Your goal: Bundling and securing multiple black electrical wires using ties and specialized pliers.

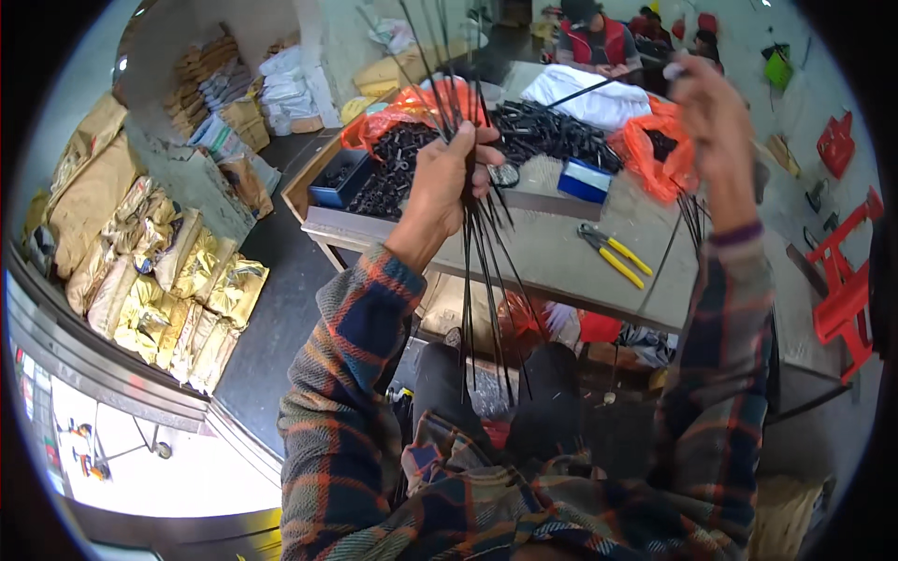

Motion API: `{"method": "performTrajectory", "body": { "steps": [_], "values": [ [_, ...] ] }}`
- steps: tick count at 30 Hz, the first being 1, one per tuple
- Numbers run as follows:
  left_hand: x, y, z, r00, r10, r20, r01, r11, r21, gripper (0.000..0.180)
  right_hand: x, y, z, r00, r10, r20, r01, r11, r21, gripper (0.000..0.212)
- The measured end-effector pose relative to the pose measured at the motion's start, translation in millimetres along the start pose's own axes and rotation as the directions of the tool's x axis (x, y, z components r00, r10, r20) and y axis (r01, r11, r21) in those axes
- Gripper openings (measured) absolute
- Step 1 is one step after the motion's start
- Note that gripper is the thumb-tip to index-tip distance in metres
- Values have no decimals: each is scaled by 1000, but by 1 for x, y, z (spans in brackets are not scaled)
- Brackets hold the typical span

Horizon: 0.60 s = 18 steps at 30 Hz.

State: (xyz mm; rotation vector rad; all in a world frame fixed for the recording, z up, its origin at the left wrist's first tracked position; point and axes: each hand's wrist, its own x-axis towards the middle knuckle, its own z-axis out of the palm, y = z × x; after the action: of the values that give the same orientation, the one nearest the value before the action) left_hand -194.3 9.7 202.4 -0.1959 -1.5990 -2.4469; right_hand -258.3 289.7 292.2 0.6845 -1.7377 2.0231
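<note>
My left hand (440, 187) is closed around a bunch of thin black rods (488, 280), held upright above my lap. Their upper ends fan out past the fist, and the lower ends spread toward my knees. My right hand (716, 126) is raised at the right, blurred by motion, its fingers bent together. From its fingertips a single thin black rod (585, 93) seems to reach left over the table. Below that hand, more black rods (692, 217) stick out by an orange-red bag (659, 154).
On the table (552, 243) lie yellow-handled pliers (613, 254), a blue box (585, 180), a blue bin (340, 179) and heaps of small black parts (552, 131). Filled sacks (178, 290) are piled at left. A red stool (837, 280) stands at right. Another person (599, 47) sits beyond the table.
</note>
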Motion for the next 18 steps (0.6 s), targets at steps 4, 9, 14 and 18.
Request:
{"method": "performTrajectory", "body": {
  "steps": [4,9,14,18],
  "values": [
    [-7,-17,17,997,-7,77,12,998,-58,37,-1,56,46,887,184,423,-95,970,-223,25],
    [-5,-32,31,996,-85,-4,82,971,-225,32,-10,71,105,929,27,369,288,573,-767,27],
    [13,-54,26,998,4,-68,-29,926,-377,30,-42,76,123,834,-25,551,547,166,-821,28],
    [19,-60,28,990,54,-130,-102,910,-401,34,-81,88,106,874,-315,370,486,580,-654,36]
  ]
}}
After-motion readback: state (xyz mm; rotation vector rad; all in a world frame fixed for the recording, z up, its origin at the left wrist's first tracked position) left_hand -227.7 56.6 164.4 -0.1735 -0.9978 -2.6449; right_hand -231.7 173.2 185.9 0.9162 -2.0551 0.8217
